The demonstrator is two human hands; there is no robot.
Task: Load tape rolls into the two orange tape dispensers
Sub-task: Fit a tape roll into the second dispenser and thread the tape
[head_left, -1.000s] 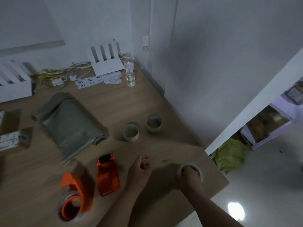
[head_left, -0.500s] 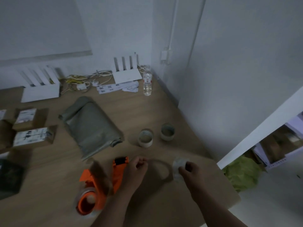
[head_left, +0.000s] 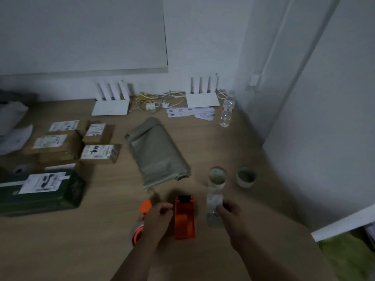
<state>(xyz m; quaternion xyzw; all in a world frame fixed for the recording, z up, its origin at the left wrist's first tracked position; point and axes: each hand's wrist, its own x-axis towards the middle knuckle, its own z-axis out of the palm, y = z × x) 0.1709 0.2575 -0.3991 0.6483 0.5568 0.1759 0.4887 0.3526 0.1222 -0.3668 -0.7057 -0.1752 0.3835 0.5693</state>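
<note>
The right hand (head_left: 230, 217) pinches a clear tape roll (head_left: 214, 207) upright just beside the empty orange dispenser (head_left: 185, 217), apparently for loading, while the loosely curled, empty left hand (head_left: 157, 220) hovers over the loaded dispenser (head_left: 142, 220) on the counter (head_left: 253, 199).

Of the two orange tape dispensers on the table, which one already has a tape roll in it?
The left orange dispenser, partly hidden behind the left hand, already carries a roll. The right orange dispenser, between both hands, shows none.
</note>
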